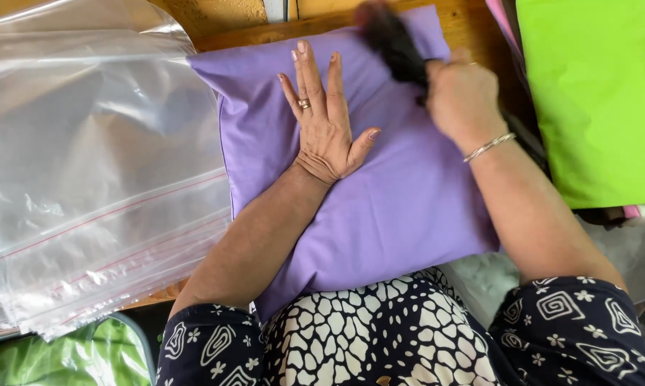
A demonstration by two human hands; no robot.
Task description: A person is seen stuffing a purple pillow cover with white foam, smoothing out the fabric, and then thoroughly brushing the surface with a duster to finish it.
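A purple cushion [401,193] lies on the wooden table in front of me. My left hand [325,118] rests flat on its upper middle, fingers spread, a ring on one finger. My right hand [462,96], with a thin bracelet at the wrist, is closed around the handle of a dark brush [392,39]. The brush head is blurred and sits on the cushion's far edge, just right of my left fingertips.
A stack of clear zip bags [86,179] covers the table to the left. Bright green fabric [594,93] lies at the right, over other cloth. A green bagged item [58,357] sits at the lower left. The wooden table edge [265,32] shows at the top.
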